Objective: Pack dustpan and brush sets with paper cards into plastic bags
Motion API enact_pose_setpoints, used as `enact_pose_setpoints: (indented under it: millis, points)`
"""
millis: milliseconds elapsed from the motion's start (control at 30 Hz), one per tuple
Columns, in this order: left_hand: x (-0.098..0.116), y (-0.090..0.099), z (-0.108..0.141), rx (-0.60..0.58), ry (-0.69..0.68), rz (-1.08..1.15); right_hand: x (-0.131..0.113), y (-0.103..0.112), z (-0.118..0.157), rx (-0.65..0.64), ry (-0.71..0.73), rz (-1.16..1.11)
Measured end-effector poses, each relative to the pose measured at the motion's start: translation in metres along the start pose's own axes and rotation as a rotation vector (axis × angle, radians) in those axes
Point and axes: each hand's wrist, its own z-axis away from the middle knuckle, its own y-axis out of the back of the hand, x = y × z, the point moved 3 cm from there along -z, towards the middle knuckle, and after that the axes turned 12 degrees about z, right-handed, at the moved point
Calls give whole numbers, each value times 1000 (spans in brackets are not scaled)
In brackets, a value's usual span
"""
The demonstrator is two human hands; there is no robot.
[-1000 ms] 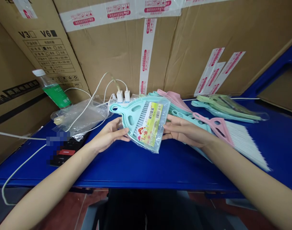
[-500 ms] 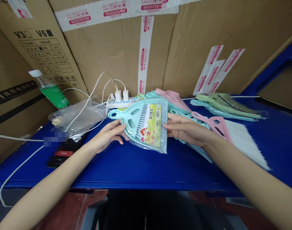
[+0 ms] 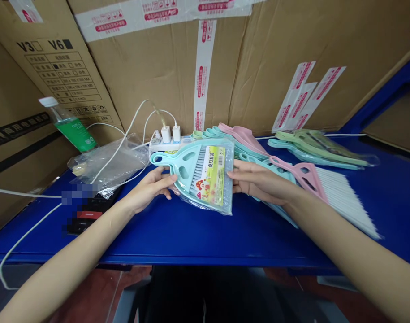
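A light-blue dustpan and brush set (image 3: 201, 175) in a clear plastic bag, with a yellow-green label, is held up over the blue table. At its left edge, near the handle, my left hand (image 3: 154, 186) grips it, thumb on top and fingers partly beneath. My right hand (image 3: 255, 179) pinches the wide right edge, fingers partly hidden behind the bag. Behind my right hand lie pink (image 3: 300, 177) and light-blue dustpans, beside white-bristled brushes (image 3: 346, 199).
Packed green and blue sets (image 3: 319, 148) lie at the back right. A power strip (image 3: 166, 144) with chargers, cables, an empty plastic bag (image 3: 114, 161), a green-labelled bottle (image 3: 72, 128) and a black object (image 3: 97, 208) are left on the table (image 3: 191, 242). Cardboard stands behind.
The bagged set has shifted very slightly left, with both hands still on it. Everything else stays nearly the same.
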Motion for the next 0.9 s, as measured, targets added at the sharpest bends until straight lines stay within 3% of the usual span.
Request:
enact_pose_setpoints:
  millis: [233, 567, 900]
  points:
    - [0, 5, 0, 105, -9, 28, 10, -5, -6, 43, -99, -91]
    - [-1, 4, -1, 95, -20, 192, 10, -7, -5, -41, -78, -139]
    - [1, 3, 0, 53, -60, 124, 10, -3, -4, -102, -33, -77]
